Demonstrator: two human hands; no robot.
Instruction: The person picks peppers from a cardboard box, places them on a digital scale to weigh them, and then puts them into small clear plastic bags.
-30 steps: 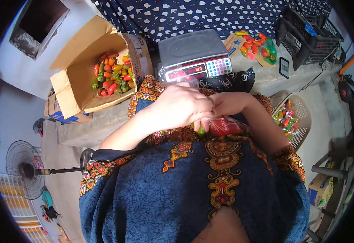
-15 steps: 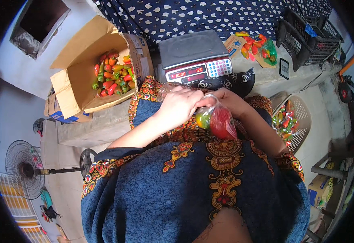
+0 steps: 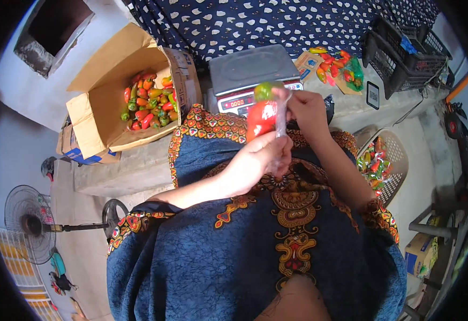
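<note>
A clear plastic bag of peppers [image 3: 262, 116], red with a green one at its far end, is held up over my lap. My left hand [image 3: 263, 158] is closed on the near end of the bag. At the bag's far right side, my right hand [image 3: 304, 109] pinches the gathered plastic. Just beyond them stands a digital scale [image 3: 253, 67] with a dark top plate, its front panel partly covered by the bag and my right hand.
Loose peppers [image 3: 149, 101] lie in a cardboard box [image 3: 97, 115] at left. More peppers [image 3: 334, 64] and black crates [image 3: 405, 53] are at back right. A pale basket [image 3: 397, 155] holds bagged peppers at right. A fan [image 3: 30, 224] stands at far left.
The pepper bag has swung up and leftward, from hanging below my hands to lying in front of the scale. My left hand has moved nearer and right; my right hand is slightly farther forward.
</note>
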